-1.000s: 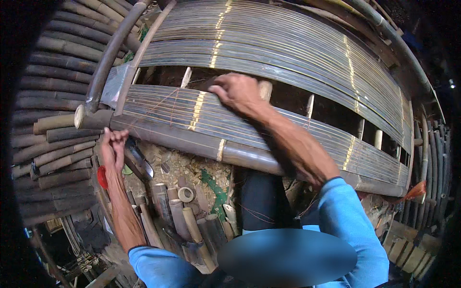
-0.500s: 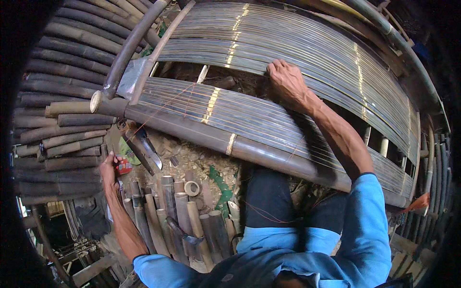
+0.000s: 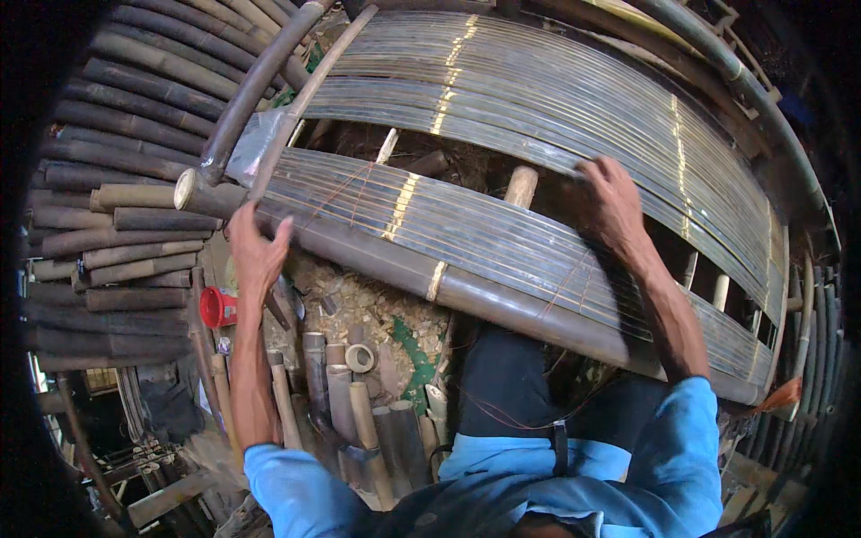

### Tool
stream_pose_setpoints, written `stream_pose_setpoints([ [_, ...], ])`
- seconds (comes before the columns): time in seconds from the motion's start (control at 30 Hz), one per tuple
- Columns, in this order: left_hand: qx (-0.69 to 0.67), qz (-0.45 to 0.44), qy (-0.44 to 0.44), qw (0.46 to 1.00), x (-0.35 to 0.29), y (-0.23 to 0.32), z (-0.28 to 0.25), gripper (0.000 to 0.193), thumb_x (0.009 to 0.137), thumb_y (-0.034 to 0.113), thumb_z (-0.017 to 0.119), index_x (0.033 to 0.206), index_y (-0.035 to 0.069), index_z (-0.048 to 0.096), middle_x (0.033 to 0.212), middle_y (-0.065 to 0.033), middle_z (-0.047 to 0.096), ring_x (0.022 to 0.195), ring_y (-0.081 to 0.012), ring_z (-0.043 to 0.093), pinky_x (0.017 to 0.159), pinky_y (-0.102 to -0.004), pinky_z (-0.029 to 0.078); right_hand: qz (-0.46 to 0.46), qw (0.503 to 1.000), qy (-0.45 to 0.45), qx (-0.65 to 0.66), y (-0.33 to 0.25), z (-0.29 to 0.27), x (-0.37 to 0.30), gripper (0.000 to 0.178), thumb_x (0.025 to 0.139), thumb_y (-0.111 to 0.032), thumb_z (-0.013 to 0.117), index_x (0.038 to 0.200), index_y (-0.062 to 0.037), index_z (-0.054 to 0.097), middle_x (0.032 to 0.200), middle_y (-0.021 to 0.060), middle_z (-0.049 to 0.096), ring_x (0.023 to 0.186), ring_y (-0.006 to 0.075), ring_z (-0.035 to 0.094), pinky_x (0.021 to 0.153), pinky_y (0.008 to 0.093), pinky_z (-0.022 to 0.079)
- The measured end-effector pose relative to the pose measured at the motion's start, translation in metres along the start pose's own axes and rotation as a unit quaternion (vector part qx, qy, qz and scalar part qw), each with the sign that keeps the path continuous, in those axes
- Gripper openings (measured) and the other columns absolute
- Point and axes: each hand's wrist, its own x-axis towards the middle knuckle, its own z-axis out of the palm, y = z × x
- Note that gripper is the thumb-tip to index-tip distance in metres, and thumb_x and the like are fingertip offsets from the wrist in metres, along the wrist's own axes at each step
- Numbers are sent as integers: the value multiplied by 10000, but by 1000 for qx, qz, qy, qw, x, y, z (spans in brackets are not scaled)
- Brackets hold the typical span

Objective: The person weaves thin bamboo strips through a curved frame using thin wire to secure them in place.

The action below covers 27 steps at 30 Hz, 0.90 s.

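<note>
My left hand [image 3: 256, 248] is raised at the near left corner of a bamboo bench [image 3: 359, 247]. Its thumb stands apart from the fingers, and nothing shows in it. Split bamboo slats [image 3: 538, 90] form the bench top in two bands with a gap between. My right hand [image 3: 617, 202] is at that gap, its loosely curved fingertips by the near edge of the far band; its thumb side is in shadow. Thin reddish cord [image 3: 363, 193] crosses the near band. Below my left hand are a red plastic cup [image 3: 218, 308] and a blade [image 3: 289, 300], partly hidden by my forearm.
Bamboo poles [image 3: 134, 170] lie stacked at the left. Short cut bamboo pieces [image 3: 359, 394] stand in front of me, one a ring-like end [image 3: 360, 358]. Wood chips litter the ground [image 3: 314, 278]. A thick crossbar [image 3: 520, 186] shows in the gap. An orange strip [image 3: 782, 394] hangs at right.
My left hand has left the red cup and risen to the bench corner, spreading its thumb. Along the slat edge my right hand has moved right and loosened. The view has shifted slightly.
</note>
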Motion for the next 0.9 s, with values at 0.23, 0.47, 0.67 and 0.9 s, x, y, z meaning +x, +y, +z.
stream_pose_setpoints([
  [0.23, -113, 112, 31, 987, 83, 63, 134, 722, 874, 379, 729, 1399, -48, 477, 1379, -253, 532, 1296, -399, 505, 1121, -479, 370, 17, 998, -66, -11, 29, -37, -39, 356, 832, -318, 768, 990, -52, 592, 958, 127, 562, 926, 333, 575, 768, 430, 487],
  [0.47, -71, 50, -21, 996, 94, 76, 160, 745, 911, 438, 681, 1439, -33, 444, 1410, -236, 514, 1320, -397, 482, 1100, -485, 364, 39, 991, -127, -28, 32, -35, -25, 325, 791, -266, 790, 959, -78, 585, 930, 117, 609, 891, 337, 614, 749, 446, 502],
  [0.67, -56, 96, 22, 994, 94, 75, 169, 775, 924, 476, 653, 1524, 57, 397, 1528, -219, 425, 1448, -387, 343, 1140, -534, 293, -45, 991, -74, -101, 14, 7, 17, 238, 839, -155, 645, 1048, -78, 559, 984, 101, 628, 954, 322, 641, 786, 431, 531],
  [0.9, -36, 118, 9, 992, 100, 71, 169, 668, 912, 496, 646, 1405, 59, 537, 1455, -208, 476, 1369, -393, 420, 1115, -526, 309, 53, 979, -199, 1, 3, -20, 17, 223, 828, -71, 602, 1045, -63, 553, 993, 149, 620, 912, 342, 652, 748, 442, 514],
])
